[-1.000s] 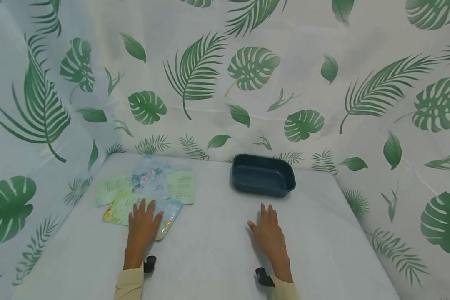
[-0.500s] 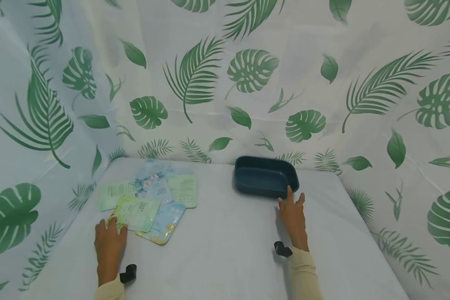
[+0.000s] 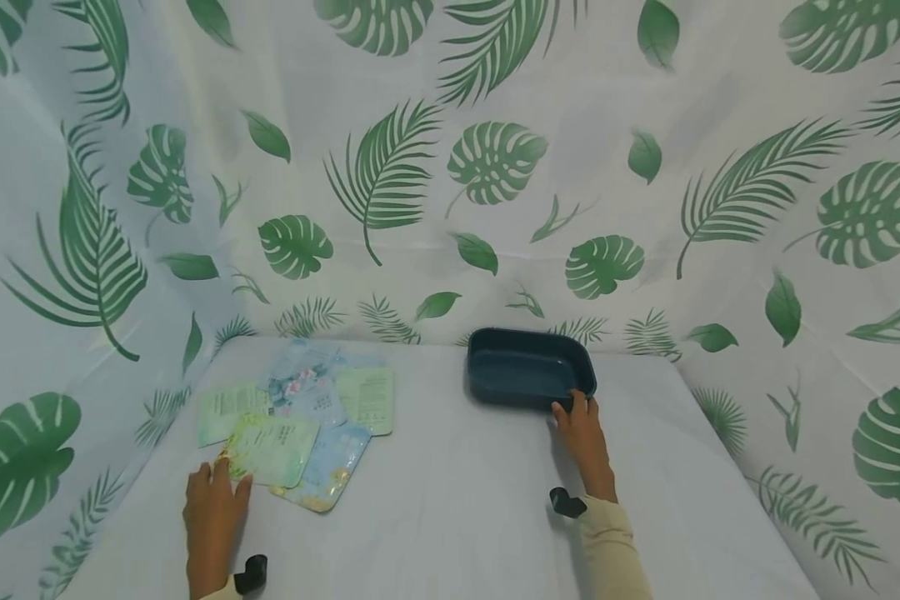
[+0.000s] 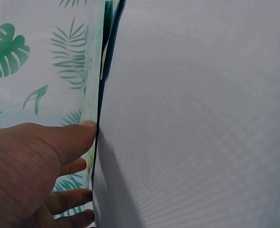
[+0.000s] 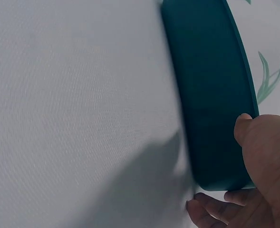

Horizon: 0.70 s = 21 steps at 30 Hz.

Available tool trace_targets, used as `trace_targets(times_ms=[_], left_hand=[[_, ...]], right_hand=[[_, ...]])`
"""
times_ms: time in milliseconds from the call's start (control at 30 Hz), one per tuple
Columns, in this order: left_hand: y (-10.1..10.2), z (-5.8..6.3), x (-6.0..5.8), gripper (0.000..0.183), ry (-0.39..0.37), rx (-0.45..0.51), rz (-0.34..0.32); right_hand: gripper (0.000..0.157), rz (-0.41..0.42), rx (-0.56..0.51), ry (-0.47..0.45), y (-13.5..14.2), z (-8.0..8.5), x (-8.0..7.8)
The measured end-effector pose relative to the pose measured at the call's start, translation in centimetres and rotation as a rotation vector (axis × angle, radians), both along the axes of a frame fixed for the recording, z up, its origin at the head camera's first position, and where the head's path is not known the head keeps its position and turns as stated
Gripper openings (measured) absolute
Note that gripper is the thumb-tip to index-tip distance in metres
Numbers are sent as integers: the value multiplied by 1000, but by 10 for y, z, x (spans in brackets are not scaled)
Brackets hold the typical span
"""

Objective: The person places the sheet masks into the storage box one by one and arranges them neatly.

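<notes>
In the head view, my left hand [image 3: 212, 517] lies at the near left corner of a light green flat packet [image 3: 273, 450], fingers loosely spread. Its thumb [image 4: 78, 137] meets the packet's edge in the left wrist view. Beneath that packet is a blue one [image 3: 333, 475] with yellow flowers. My right hand [image 3: 587, 442] touches the near right corner of a dark teal rectangular bin [image 3: 506, 393]. In the right wrist view its thumb [image 5: 244, 126] rests on the bin's long wall, with the other fingers loosely bent at the short end. The bin stands upright on the table.
Farther back on the white-covered table [image 3: 435, 517] lie a blue packet with pink flowers [image 3: 307, 387], a pale green packet [image 3: 367, 400] and another pale green packet [image 3: 228, 412], overlapping. A leaf-print curtain [image 3: 390, 67] encloses the table's back and sides.
My left hand has drawn back left off the packets to the green packet's corner. My right hand has moved right and forward to the bin's corner. Bin and packets have stayed in place.
</notes>
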<state>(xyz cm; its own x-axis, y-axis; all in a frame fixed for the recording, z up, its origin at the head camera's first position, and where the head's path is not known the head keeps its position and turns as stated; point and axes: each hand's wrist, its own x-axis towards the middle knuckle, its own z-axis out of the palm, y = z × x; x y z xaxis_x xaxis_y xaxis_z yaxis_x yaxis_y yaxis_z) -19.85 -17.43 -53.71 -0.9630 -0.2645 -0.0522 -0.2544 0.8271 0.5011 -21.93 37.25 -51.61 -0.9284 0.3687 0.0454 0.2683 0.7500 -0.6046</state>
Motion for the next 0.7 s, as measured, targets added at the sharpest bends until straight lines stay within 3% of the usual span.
trace_targets(times_ms=[200, 467, 700], left_hand=[[-1, -2, -2, 57, -27, -1, 2], [1, -2, -1, 56, -26, 13, 15], [0, -1, 0, 56, -49, 10, 17]], right_hand=[[59, -8, 18, 55, -2, -1, 3], [50, -23, 46, -9, -6, 3, 11], [48, -13, 66, 7, -28, 2, 29]])
